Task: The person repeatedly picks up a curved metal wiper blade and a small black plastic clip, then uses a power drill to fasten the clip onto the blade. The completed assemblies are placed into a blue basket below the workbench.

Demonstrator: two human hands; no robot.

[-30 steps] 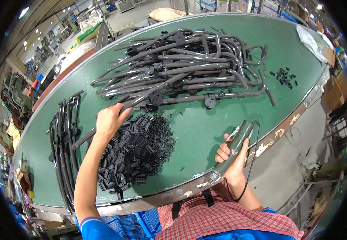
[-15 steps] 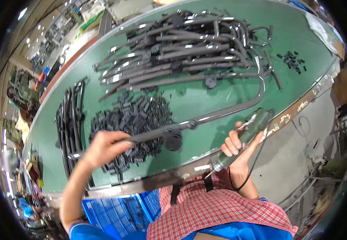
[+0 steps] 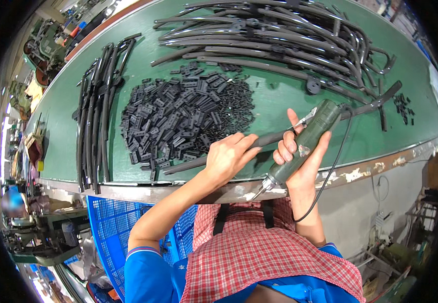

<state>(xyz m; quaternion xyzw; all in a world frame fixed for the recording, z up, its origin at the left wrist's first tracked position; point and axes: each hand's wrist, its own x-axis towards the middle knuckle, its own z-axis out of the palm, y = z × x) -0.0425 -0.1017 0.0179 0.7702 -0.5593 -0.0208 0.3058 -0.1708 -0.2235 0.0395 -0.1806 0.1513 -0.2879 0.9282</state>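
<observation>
My left hand (image 3: 229, 155) is closed around a dark bent metal tube (image 3: 268, 140) that slants over the near part of the green table. One end of the tube (image 3: 183, 165) sticks out left of my fist; the far end (image 3: 393, 88) bends upward at the right. In my right hand (image 3: 306, 164) is a green electric screwdriver (image 3: 310, 141), its bit pointing down and left past the table edge. The screwdriver hides part of the tube behind it. Left of the tube lies a heap of black plastic clips (image 3: 173, 113), with loose black screws (image 3: 236, 103) beside it.
A big stack of bent dark tubes (image 3: 259, 45) fills the back of the green table (image 3: 143, 53). More tubes (image 3: 98, 111) lie together at the left. Small black pieces (image 3: 404, 108) are at the right. A black cable (image 3: 337, 161) hangs from the screwdriver; a blue crate (image 3: 113, 232) sits below the edge.
My left hand has moved right with the tube, which now reaches farther right. The right hand keeps hold of the screwdriver. The whole view has shifted.
</observation>
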